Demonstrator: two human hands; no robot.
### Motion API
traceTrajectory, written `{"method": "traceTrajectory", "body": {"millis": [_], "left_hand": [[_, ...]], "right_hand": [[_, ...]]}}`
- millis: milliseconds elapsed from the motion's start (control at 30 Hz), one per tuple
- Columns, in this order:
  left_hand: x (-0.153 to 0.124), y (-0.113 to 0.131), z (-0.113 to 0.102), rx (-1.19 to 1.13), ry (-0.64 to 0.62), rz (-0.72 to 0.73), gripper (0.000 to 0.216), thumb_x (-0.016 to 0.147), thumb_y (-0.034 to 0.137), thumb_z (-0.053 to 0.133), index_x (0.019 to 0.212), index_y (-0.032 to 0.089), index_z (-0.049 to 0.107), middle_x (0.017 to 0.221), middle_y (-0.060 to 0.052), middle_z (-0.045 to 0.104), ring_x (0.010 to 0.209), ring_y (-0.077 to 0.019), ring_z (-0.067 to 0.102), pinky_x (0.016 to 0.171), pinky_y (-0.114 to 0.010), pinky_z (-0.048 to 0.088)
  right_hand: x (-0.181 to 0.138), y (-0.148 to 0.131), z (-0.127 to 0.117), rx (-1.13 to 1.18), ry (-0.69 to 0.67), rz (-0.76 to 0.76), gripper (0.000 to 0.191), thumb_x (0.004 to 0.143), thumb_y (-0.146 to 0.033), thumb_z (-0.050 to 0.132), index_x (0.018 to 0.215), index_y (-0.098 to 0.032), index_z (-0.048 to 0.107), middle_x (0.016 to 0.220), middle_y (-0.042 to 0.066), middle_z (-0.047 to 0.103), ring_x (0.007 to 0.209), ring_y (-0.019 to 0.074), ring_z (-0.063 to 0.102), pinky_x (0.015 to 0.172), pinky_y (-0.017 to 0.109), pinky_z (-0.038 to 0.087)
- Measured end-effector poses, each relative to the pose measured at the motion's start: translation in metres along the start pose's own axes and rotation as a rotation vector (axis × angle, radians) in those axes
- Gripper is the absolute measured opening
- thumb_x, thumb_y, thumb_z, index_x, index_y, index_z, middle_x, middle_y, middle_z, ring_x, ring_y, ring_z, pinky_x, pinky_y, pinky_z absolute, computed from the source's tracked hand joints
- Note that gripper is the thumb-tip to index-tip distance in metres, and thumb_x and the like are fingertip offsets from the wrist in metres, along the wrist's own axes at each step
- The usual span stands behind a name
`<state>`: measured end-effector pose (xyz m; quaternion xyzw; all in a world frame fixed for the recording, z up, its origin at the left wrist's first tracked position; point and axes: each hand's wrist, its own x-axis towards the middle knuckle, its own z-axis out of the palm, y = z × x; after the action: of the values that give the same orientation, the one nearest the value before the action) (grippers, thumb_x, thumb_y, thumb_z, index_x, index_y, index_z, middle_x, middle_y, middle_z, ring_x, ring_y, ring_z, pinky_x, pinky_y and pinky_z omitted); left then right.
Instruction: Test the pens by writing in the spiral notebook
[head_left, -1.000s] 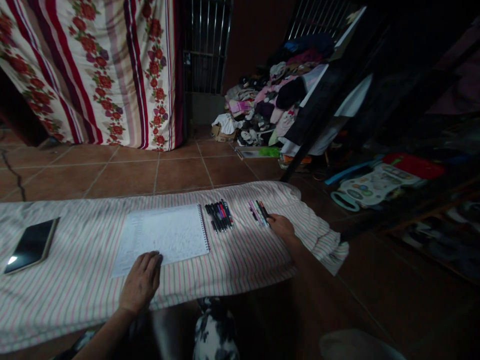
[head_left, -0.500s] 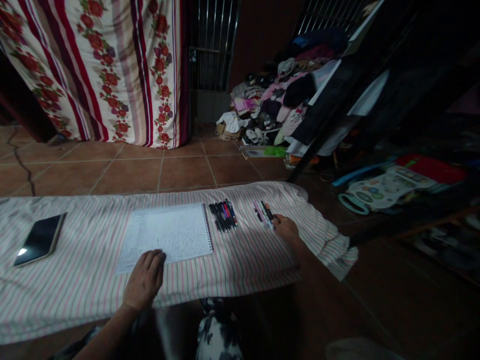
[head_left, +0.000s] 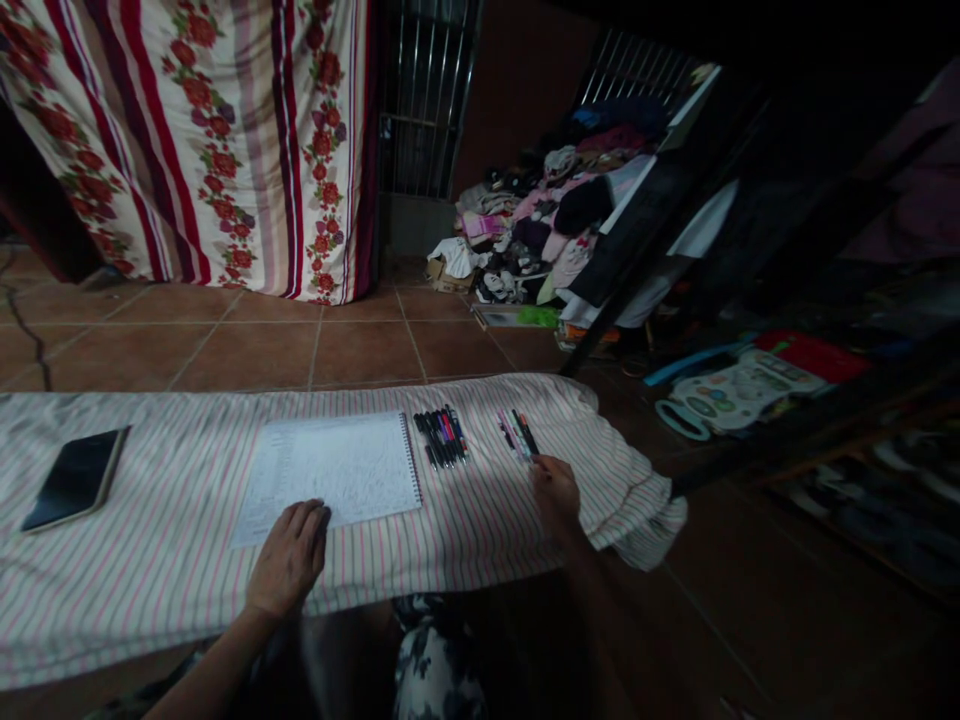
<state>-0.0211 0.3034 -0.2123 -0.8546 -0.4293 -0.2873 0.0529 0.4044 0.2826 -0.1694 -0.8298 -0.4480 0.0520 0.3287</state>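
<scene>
My left hand lies open and flat on the near edge of a white spiral notebook. The notebook rests on a pink-striped cloth spread over a low surface. Right of the notebook lies a row of several dark, red and blue pens. A smaller bunch of coloured pens lies further right. My right hand sits just below that bunch, fingertips at the pens' near ends. Its fingers are curled and too dim to read.
A dark phone lies on the cloth at the far left. Beyond are a tiled floor, a floral curtain, a metal gate, a heap of clothes and a toy board at right.
My right hand has drawn back toward me from the right side of the small pen bunch to just below it. The left hand stays on the notebook. The view shifted slightly.
</scene>
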Motion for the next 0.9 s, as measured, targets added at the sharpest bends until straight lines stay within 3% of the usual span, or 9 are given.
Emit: {"method": "traceTrajectory", "body": {"millis": [200, 333, 433, 533, 600, 733, 900], "left_hand": [[0.002, 0.001, -0.001, -0.080, -0.033, -0.073, 0.023, 0.085, 0.010, 0.042, 0.103, 0.014, 0.055, 0.104, -0.013, 0.058, 0.099, -0.0246, 0.049, 0.089, -0.044, 0.046], [0.005, 0.004, -0.001, -0.081, -0.064, -0.111, 0.024, 0.083, 0.009, 0.043, 0.101, 0.015, 0.057, 0.106, -0.012, 0.059, 0.101, -0.0247, 0.049, 0.089, -0.042, 0.046], [0.006, 0.005, -0.002, -0.091, -0.077, -0.162, 0.025, 0.082, 0.008, 0.041, 0.100, 0.017, 0.057, 0.108, -0.012, 0.059, 0.101, -0.0243, 0.050, 0.085, -0.042, 0.046], [0.003, 0.006, -0.011, -0.126, -0.088, -0.194, 0.029, 0.080, 0.008, 0.045, 0.105, 0.018, 0.055, 0.107, -0.010, 0.060, 0.100, -0.0216, 0.053, 0.085, -0.038, 0.047], [-0.003, 0.004, -0.022, -0.144, -0.077, -0.236, 0.031, 0.079, 0.009, 0.047, 0.108, 0.018, 0.054, 0.109, -0.009, 0.059, 0.102, -0.0202, 0.052, 0.088, -0.035, 0.046], [-0.026, -0.009, -0.053, -0.141, -0.028, -0.415, 0.019, 0.083, 0.013, 0.044, 0.096, 0.017, 0.057, 0.101, -0.009, 0.059, 0.100, -0.0202, 0.052, 0.087, -0.034, 0.046], [-0.059, -0.042, -0.082, -0.111, -0.003, -0.619, 0.018, 0.085, 0.018, 0.042, 0.086, 0.017, 0.059, 0.089, -0.009, 0.059, 0.090, -0.0212, 0.055, 0.080, -0.035, 0.047]], "right_hand": [[-0.071, -0.039, 0.026, 0.293, -0.132, -0.098, 0.041, 0.080, -0.039, 0.038, 0.102, -0.012, 0.062, 0.108, 0.015, 0.063, 0.100, 0.0224, 0.060, 0.086, 0.035, 0.050], [-0.134, -0.080, 0.059, 0.473, -0.314, -0.153, 0.049, 0.082, -0.045, 0.039, 0.118, -0.014, 0.052, 0.098, 0.013, 0.066, 0.070, 0.0179, 0.067, 0.060, 0.031, 0.055], [-0.169, -0.100, 0.069, 0.639, -0.403, -0.170, 0.052, 0.082, -0.047, 0.041, 0.124, -0.016, 0.047, 0.094, 0.010, 0.066, 0.065, 0.0173, 0.067, 0.055, 0.030, 0.054], [-0.184, -0.101, 0.066, 0.620, -0.538, -0.189, 0.049, 0.081, -0.048, 0.044, 0.120, -0.018, 0.052, 0.090, 0.008, 0.067, 0.071, 0.0188, 0.068, 0.066, 0.032, 0.056], [-0.186, -0.095, 0.063, 0.550, -0.556, -0.161, 0.048, 0.080, -0.050, 0.046, 0.115, -0.018, 0.056, 0.090, 0.008, 0.069, 0.076, 0.0205, 0.069, 0.072, 0.033, 0.056], [-0.185, -0.085, 0.063, 0.475, -0.492, -0.066, 0.054, 0.076, -0.053, 0.044, 0.110, -0.015, 0.059, 0.084, 0.010, 0.072, 0.071, 0.0223, 0.069, 0.066, 0.033, 0.056], [-0.194, -0.093, 0.064, 0.376, -0.369, -0.113, 0.053, 0.078, -0.053, 0.038, 0.108, -0.015, 0.060, 0.079, 0.009, 0.072, 0.070, 0.0227, 0.069, 0.067, 0.034, 0.054]]}}
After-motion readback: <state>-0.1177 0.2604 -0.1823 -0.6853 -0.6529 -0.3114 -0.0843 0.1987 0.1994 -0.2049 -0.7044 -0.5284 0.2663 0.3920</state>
